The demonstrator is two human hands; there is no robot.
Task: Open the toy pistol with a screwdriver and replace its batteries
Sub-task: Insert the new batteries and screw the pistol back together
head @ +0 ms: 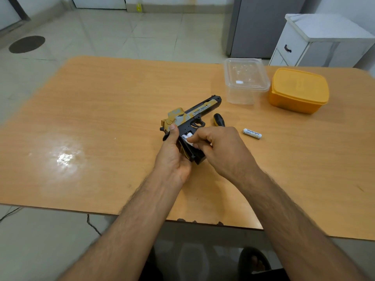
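- Near table edge runs just under both forearms; chipped spot on that edge between the arms. Wide bare wood to the left, up to the rounded far-left corner.
- Left hand wraps the toy pistol's grip from below, thumb laid on the rear of the slide.
- Right hand touching the grip, fingers curled, fingertips pinching a white battery sitting in the open grip.
- Pistol at table centre, muzzle pointing far-right.
- Screwdriver handle just beyond the right hand; spare battery to its right, apart.
- Far right: clear tub, then orange lidded box beside it, near the far edge.
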